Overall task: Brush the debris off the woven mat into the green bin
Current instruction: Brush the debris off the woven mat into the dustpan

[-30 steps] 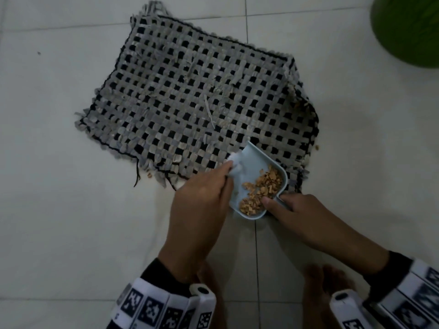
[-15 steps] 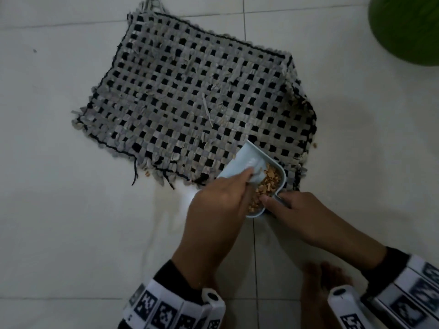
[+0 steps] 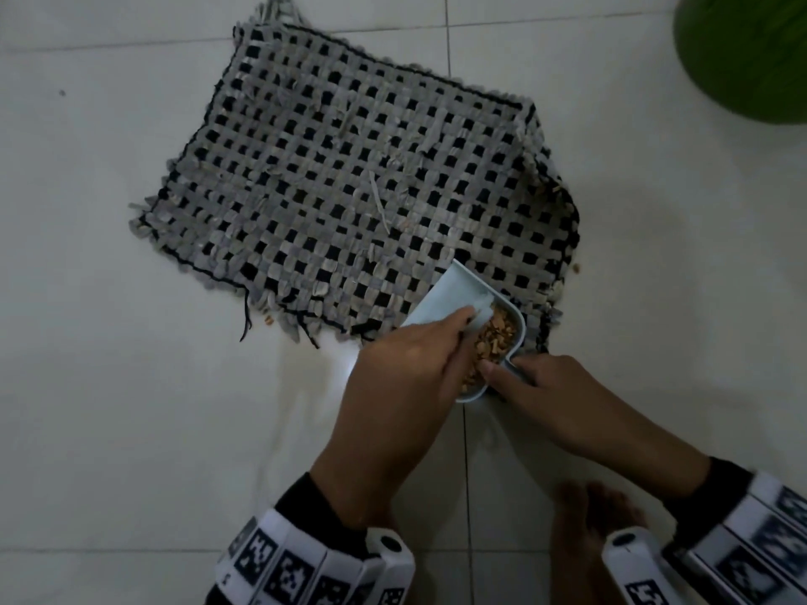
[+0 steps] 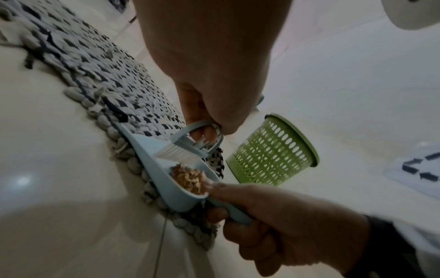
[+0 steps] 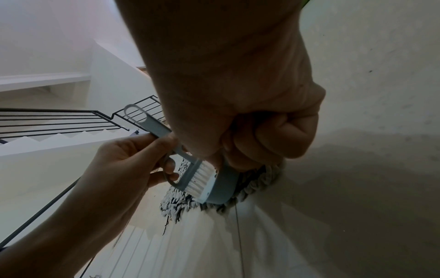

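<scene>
A grey-and-black woven mat (image 3: 349, 176) lies on the tiled floor. At its near right corner sits a pale blue dustpan (image 3: 441, 299) holding a heap of brown debris (image 3: 495, 338). My left hand (image 3: 410, 377) grips a small blue brush (image 4: 190, 146), its white bristles inside the pan beside the debris. My right hand (image 3: 546, 395) holds the dustpan's handle (image 4: 235, 212), thumb on the pan's rim. The green bin (image 3: 746, 54) stands at the far right; the left wrist view shows the perforated bin (image 4: 271, 150) just beyond the mat.
A few crumbs (image 3: 267, 320) lie on the floor by the mat's near fringe and by its right edge. My bare feet (image 3: 594, 530) are near the bottom. The right wrist view shows a stair railing (image 5: 59, 120) behind.
My left hand swept the brush down the pan toward its back, pushing the debris into a heap by the handle. The dustpan and right hand stayed put.
</scene>
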